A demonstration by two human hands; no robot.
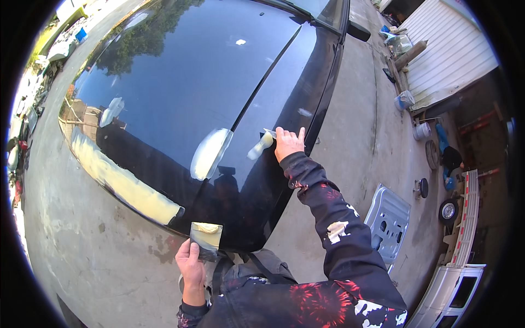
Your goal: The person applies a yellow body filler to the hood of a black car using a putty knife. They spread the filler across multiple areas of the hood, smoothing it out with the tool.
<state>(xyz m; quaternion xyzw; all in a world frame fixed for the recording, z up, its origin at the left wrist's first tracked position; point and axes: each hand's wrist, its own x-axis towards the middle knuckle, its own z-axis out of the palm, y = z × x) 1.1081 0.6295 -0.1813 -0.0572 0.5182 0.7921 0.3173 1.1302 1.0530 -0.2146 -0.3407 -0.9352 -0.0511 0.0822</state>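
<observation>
My right hand [290, 144] pinches a small flat filler spreader [270, 133] at the dark car's fender. Its blade meets the upper end of a small pale patch of filler [259, 148]. Low in front of the car, my left hand [191, 268] grips a square mixing plate [209, 252], thumb on top. A lump of cream-yellow body filler [208, 227] sits on the plate's far edge. Left of the right hand, a larger filler patch [211, 154] spans the seam beside the glossy hood [186, 71]. A long yellow filler strip [123, 177] runs along the front edge.
On the concrete at right lies a silver metal panel [387, 218]. Beyond it are a wheel [448, 211], a stool [421, 188], buckets [404, 100] and a person in blue [445, 150]. A white vehicle [451, 298] stands lower right. The side mirror [358, 31] juts out.
</observation>
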